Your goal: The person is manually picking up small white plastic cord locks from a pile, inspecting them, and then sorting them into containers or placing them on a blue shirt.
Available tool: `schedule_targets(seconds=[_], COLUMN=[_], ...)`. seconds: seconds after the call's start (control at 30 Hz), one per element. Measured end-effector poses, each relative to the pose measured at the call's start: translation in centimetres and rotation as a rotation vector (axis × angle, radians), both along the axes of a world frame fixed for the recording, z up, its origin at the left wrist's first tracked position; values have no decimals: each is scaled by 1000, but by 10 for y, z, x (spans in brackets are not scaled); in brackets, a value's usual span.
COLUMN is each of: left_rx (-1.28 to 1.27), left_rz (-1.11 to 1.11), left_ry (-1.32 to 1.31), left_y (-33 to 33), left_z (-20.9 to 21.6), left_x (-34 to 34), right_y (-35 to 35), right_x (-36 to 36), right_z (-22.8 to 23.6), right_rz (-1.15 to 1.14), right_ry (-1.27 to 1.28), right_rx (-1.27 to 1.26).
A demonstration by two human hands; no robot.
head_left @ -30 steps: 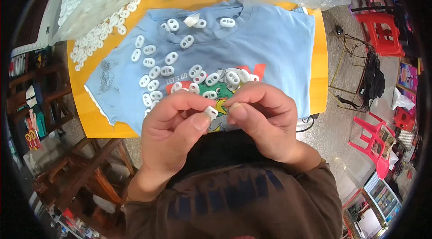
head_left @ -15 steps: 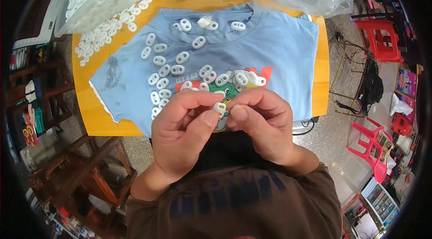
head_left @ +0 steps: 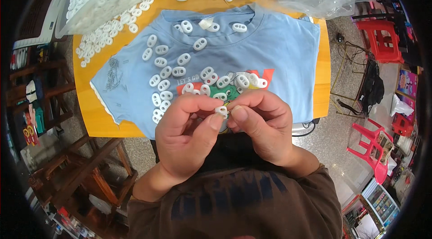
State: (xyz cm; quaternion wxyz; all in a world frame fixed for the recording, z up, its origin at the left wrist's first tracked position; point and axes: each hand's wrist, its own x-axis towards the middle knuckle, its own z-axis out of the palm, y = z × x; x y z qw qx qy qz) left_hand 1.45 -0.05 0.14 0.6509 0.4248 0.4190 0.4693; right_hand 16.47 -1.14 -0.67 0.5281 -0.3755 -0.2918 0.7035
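Between the thumb and forefinger of my left hand [head_left: 186, 135] is a small white two-hole plastic cord stopper [head_left: 221, 110]. My right hand [head_left: 263, 126] is pinched right beside it, its fingertips at the stopper's right side. Whatever those fingertips hold is too small to make out. Beneath both hands lies a light blue T-shirt [head_left: 288, 68] with a printed picture. Loose white cord stoppers [head_left: 183, 59] are scattered over its middle and left. On the shirt's left sleeve rests a pile of tiny dark metal slivers [head_left: 115, 73], possibly springs or pins.
The shirt covers much of a yellow wooden table [head_left: 85, 117]. At the back left stands a clear bin [head_left: 112, 11] full of white stoppers, with more spilled beside it. A clear plastic bag [head_left: 306, 0] lies at the back right. Red stools [head_left: 371, 144] stand to the right.
My left hand has shifted slightly right, and the stopper has tilted a little in its grip. My right hand stays pinched beside it, nearly unmoved.
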Motion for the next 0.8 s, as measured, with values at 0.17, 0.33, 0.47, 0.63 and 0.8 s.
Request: schedule_targets(seconds=[0.17,0.33,0.47,0.63,0.8], left_rx=[10,151,198,288,401], left_rz=[20,12,29,53,29], left_ry=[10,150,225,234,404], left_y=[1,-1,-3,-5,4], left_z=[-1,-5,-9,-15,-14], left_x=[3,2,3,3,-5], right_y=[0,0,1,3,11], right_x=[0,-1,0,0,8], right_z=[0,-3,-5,-4,-5], right_rz=[-6,-29,-45,-50,-11], right_ry=[-42,-174,-301,-345,-532], right_rx=[8,82,148,188,419])
